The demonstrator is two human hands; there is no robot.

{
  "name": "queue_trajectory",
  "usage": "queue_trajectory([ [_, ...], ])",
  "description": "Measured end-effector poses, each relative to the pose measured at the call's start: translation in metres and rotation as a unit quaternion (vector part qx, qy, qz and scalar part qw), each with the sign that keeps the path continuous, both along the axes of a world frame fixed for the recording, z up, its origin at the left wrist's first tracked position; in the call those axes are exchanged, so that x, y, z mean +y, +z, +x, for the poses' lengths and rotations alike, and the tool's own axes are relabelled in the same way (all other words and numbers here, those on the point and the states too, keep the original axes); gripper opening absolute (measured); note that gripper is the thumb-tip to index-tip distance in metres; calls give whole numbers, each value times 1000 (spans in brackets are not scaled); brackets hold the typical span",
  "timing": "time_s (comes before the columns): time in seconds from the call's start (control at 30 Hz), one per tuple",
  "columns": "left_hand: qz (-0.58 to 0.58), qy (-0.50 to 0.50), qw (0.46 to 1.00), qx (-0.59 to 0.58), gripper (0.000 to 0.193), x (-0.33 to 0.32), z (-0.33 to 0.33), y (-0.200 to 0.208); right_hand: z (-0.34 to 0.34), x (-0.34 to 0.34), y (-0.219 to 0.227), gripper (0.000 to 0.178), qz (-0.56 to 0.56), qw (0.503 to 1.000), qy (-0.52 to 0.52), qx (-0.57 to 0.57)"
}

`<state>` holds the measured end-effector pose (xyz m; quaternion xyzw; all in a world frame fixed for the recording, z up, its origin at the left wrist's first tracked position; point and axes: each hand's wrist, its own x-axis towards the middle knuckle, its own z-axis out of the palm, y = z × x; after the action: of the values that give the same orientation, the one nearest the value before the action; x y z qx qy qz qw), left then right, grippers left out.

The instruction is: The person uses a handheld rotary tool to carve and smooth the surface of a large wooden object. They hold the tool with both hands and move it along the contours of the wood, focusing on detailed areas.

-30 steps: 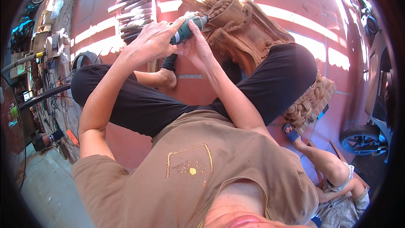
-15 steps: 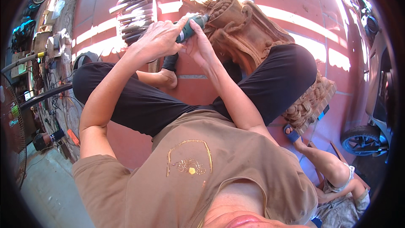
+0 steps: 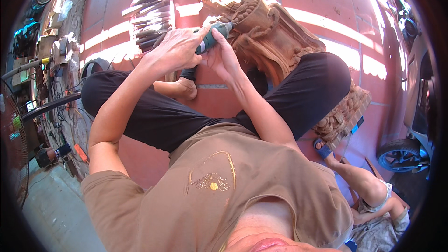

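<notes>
A dark green rotary tool [image 3: 208, 43] is gripped by both my hands, its nose at the carved edge of a brown wooden carving [image 3: 287, 35]. My left hand [image 3: 179, 49] closes over the tool's body from the left. From below and to the right my right hand [image 3: 222, 58] supports it, thumb laid along the side and fingers curled beneath. Rounded beads and scrolls show on the wood near the tool's nose. The exact contact of the bit with the wood is too small to make out. The carving leans by my right knee.
A pale tray [image 3: 171, 7] of carving chisels [image 3: 151, 25] lies on the red tiles at the far left. Another carved piece [image 3: 343, 114] is beyond my right leg. At lower right a person [image 3: 368, 191] sits near a motorbike wheel [image 3: 401, 154]. A fan [image 3: 14, 144] stands at left.
The rotary tool and both my hands have shifted slightly toward me and to the right along the carving. My grip looks the same.
</notes>
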<state>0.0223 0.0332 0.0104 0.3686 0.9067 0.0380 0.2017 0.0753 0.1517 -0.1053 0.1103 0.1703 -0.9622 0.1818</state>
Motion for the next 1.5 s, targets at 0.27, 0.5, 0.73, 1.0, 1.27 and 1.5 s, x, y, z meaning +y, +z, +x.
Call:
queue_trajectory([
  [0.27,-24,28,999,8,81,2,0,6,-5,4,12,38,37,999,-14,10],
  [0.5,-11,20,1000,14,78,10,-9,-4,-14,9,7,36,26,999,-39,-12],
  [0.73,-28,12,1000,-4,79,21,-11,5,-14,12,6,37,8,999,-47,-1],
  [1.0,-55,8,998,-10,79,24,-6,7,-9,12,6,34,-14,999,-47,9],
  [1.27,-26,1,1000,-10,81,14,-3,4,-1,9,7,37,-20,999,-47,4],
  [1.5,-24,8,1000,11,82,12,-6,5,-8,9,9,36,-9,999,-38,9],
])
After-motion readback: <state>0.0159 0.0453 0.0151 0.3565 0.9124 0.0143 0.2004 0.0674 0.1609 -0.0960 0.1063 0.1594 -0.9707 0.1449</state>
